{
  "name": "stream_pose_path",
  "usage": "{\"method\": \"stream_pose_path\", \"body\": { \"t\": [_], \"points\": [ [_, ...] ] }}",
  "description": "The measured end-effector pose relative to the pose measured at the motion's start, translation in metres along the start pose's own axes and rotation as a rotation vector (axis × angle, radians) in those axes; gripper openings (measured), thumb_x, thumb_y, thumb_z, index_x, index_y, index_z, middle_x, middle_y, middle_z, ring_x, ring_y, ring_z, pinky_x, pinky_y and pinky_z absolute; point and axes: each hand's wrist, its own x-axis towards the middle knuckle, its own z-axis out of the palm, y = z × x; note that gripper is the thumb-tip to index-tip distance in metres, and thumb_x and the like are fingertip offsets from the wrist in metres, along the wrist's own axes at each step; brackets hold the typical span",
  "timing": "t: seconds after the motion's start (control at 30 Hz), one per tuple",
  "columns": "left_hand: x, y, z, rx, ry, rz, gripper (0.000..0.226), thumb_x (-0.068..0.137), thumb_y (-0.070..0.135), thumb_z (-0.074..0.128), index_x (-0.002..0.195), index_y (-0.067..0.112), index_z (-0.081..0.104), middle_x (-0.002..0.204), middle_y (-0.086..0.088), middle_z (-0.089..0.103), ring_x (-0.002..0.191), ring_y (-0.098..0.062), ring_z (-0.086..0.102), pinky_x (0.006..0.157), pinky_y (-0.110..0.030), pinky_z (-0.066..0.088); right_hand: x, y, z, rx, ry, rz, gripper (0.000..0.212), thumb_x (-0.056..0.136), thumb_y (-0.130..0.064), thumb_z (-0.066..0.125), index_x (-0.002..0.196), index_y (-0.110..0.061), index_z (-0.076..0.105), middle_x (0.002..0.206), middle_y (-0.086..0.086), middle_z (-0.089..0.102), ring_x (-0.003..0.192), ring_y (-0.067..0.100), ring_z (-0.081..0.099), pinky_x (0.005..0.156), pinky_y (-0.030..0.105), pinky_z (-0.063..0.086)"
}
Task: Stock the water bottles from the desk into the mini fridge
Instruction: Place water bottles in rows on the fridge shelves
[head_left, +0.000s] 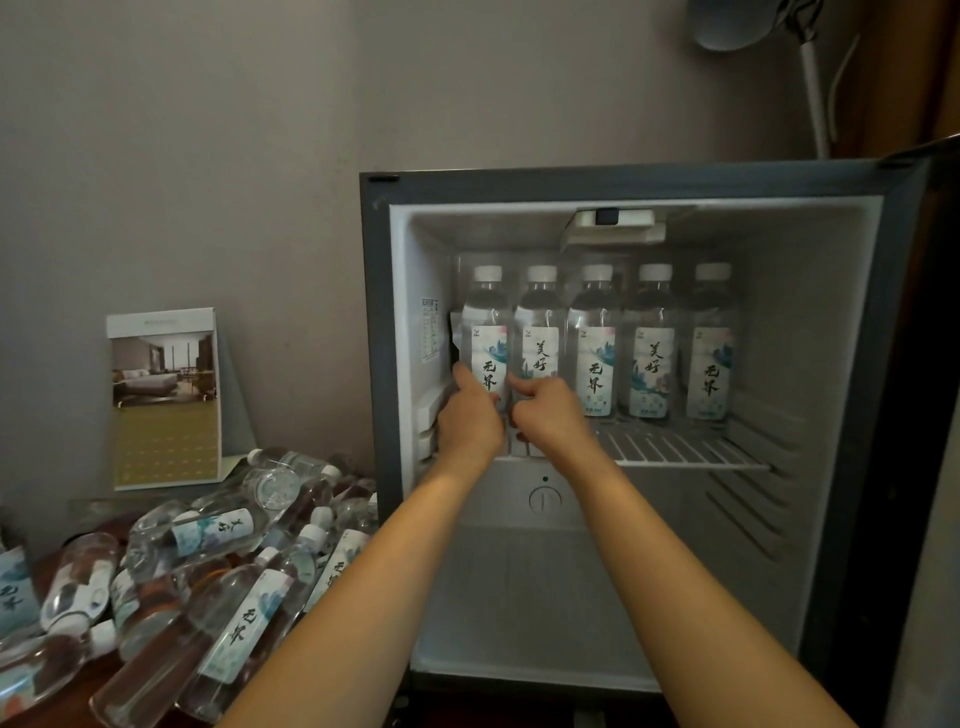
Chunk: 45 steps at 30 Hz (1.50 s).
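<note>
The mini fridge (810, 312) stands open with its white wire shelf (691, 449) holding a row of several upright water bottles with white caps. My left hand (467, 415) grips the base of the leftmost bottle (488, 322). My right hand (550, 410) holds the lower part of the second bottle (540, 332), fingers curled round it. On the desk (67, 709) at the lower left lies a heap of several more bottles (234, 587) on their sides.
A standing hotel brochure card (165, 397) leans against the wall behind the heap. The fridge door (935, 364) hangs open at the right edge. A lamp (810, 78) rises above the fridge. The fridge's lower compartment holds a thermostat dial (544, 500).
</note>
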Motion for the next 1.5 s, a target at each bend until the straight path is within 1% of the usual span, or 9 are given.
{"method": "stream_pose_path", "body": {
  "t": [0.33, 0.43, 0.57, 0.73, 0.87, 1.03, 1.17, 1.3, 1.5],
  "points": [
    [-0.001, 0.001, -0.01, 0.225, -0.218, -0.005, 0.074, 0.092, 0.008, 0.044, 0.146, -0.002, -0.005, 0.135, -0.023, 0.048, 0.12, -0.035, 0.049, 0.095, -0.04, 0.04, -0.002, -0.003, 0.0, 0.109, 0.073, 0.026, 0.05, 0.079, 0.006, 0.046, 0.126, -0.008, 0.056, 0.126, 0.016, 0.06, 0.113, 0.029, 0.058, 0.097, 0.044, 0.048],
    [-0.017, 0.008, -0.026, 0.295, -0.299, 0.046, 0.055, 0.095, 0.011, 0.041, 0.145, 0.003, 0.019, 0.137, -0.018, 0.047, 0.122, -0.032, 0.049, 0.098, -0.038, 0.042, -0.014, -0.006, -0.004, 0.24, 0.157, 0.02, 0.043, 0.082, 0.004, 0.049, 0.122, -0.008, 0.06, 0.109, 0.016, 0.068, 0.095, 0.027, 0.066, 0.089, 0.043, 0.053],
    [-0.061, 0.0, -0.067, 0.161, -0.257, 0.243, 0.037, 0.096, 0.017, 0.044, 0.132, 0.018, 0.05, 0.124, -0.008, 0.061, 0.114, -0.023, 0.056, 0.093, -0.03, 0.044, -0.05, -0.014, -0.005, 0.537, 0.15, -0.011, 0.024, 0.091, 0.001, 0.047, 0.098, -0.012, 0.065, 0.073, 0.008, 0.066, 0.062, 0.013, 0.065, 0.063, 0.023, 0.055],
    [-0.11, -0.053, -0.136, -0.037, -0.478, 0.154, 0.019, 0.095, 0.021, 0.049, 0.089, 0.026, 0.066, 0.082, 0.01, 0.069, 0.072, -0.001, 0.065, 0.062, -0.012, 0.05, -0.093, -0.003, 0.008, 0.549, -0.301, 0.091, 0.02, 0.091, 0.003, 0.045, 0.086, -0.004, 0.062, 0.072, 0.009, 0.067, 0.054, 0.013, 0.065, 0.056, 0.023, 0.054],
    [-0.117, -0.121, -0.161, 0.09, -0.361, -0.082, 0.016, 0.093, 0.026, 0.053, 0.088, 0.021, 0.068, 0.086, 0.006, 0.07, 0.082, -0.012, 0.067, 0.072, -0.03, 0.053, -0.116, 0.012, 0.046, 0.214, -0.7, 0.11, 0.016, 0.093, -0.007, 0.051, 0.091, -0.011, 0.066, 0.085, 0.005, 0.071, 0.073, 0.017, 0.067, 0.075, 0.029, 0.056],
    [-0.118, -0.199, -0.149, 0.385, -0.24, -0.249, 0.029, 0.093, 0.026, 0.052, 0.12, 0.016, 0.057, 0.122, -0.005, 0.061, 0.11, -0.022, 0.057, 0.09, -0.031, 0.046, -0.14, 0.021, 0.114, 0.121, -0.944, 0.158, 0.014, 0.096, -0.019, 0.05, 0.097, -0.018, 0.063, 0.084, -0.003, 0.067, 0.072, 0.009, 0.064, 0.074, 0.022, 0.052],
    [-0.13, -0.233, -0.132, 0.496, -0.263, -0.264, 0.046, 0.091, 0.024, 0.051, 0.135, 0.015, 0.041, 0.138, -0.011, 0.044, 0.122, -0.029, 0.048, 0.099, -0.039, 0.041, -0.151, 0.032, 0.166, 0.079, -0.89, 0.23, 0.022, 0.095, -0.022, 0.05, 0.115, -0.018, 0.059, 0.091, -0.004, 0.064, 0.08, 0.01, 0.061, 0.079, 0.026, 0.051],
    [-0.143, -0.248, -0.124, 0.631, -0.175, -0.261, 0.056, 0.089, 0.04, 0.054, 0.135, 0.016, 0.034, 0.131, -0.01, 0.047, 0.118, -0.029, 0.049, 0.091, -0.039, 0.043, -0.155, 0.039, 0.207, 0.161, -0.731, 0.374, 0.03, 0.094, -0.023, 0.051, 0.123, -0.015, 0.051, 0.089, 0.001, 0.06, 0.069, 0.01, 0.054, 0.061, 0.02, 0.045],
    [-0.14, -0.245, -0.121, 0.685, -0.162, -0.285, 0.055, 0.084, 0.036, 0.062, 0.127, 0.01, 0.041, 0.124, -0.011, 0.048, 0.111, -0.031, 0.053, 0.084, -0.038, 0.046, -0.153, 0.038, 0.247, 0.336, -0.588, 0.393, 0.006, 0.095, -0.025, 0.049, 0.1, -0.027, 0.051, 0.074, -0.013, 0.052, 0.064, 0.0, 0.049, 0.051, 0.011, 0.039]
  ]
}}
